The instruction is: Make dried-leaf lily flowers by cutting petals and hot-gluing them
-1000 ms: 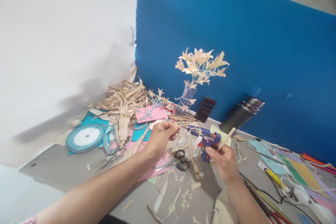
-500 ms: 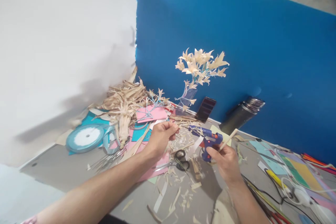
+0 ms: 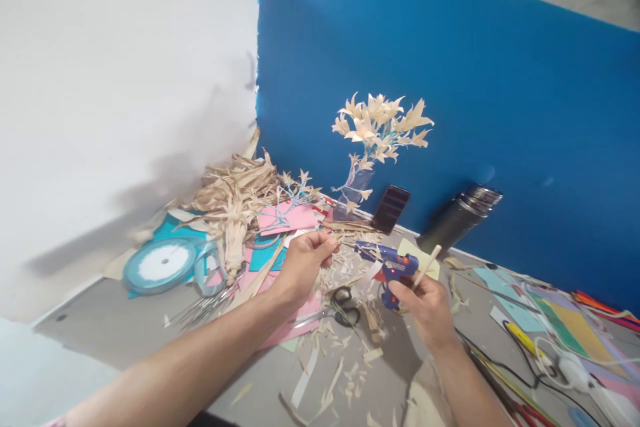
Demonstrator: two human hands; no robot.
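My right hand (image 3: 431, 310) is wrapped around the handle of a blue glue gun (image 3: 393, 260), whose nozzle points left. A pale stick (image 3: 427, 267) juts up from the same hand. Close to the nozzle, the thumb and fingertips of my left hand (image 3: 307, 263) are pinched together on something too small to name. Below the hands, black-handled scissors (image 3: 345, 307) lie among scraps of dried husk (image 3: 350, 373). Behind them stands a clear vase (image 3: 357, 187) with pale husk flowers (image 3: 383, 120) on blue stems.
At left are a roll of light blue ribbon (image 3: 160, 265), thin wires (image 3: 210, 303) and a heap of dried husks (image 3: 235, 193). A phone (image 3: 391, 209) and a dark flask (image 3: 460, 217) stand by the blue partition (image 3: 450, 67). Cables and a yellow cutter (image 3: 523, 339) lie at right.
My right hand and the glue gun have shifted slightly left, bringing the nozzle nearer my left fingertips. My left hand stays almost in place.
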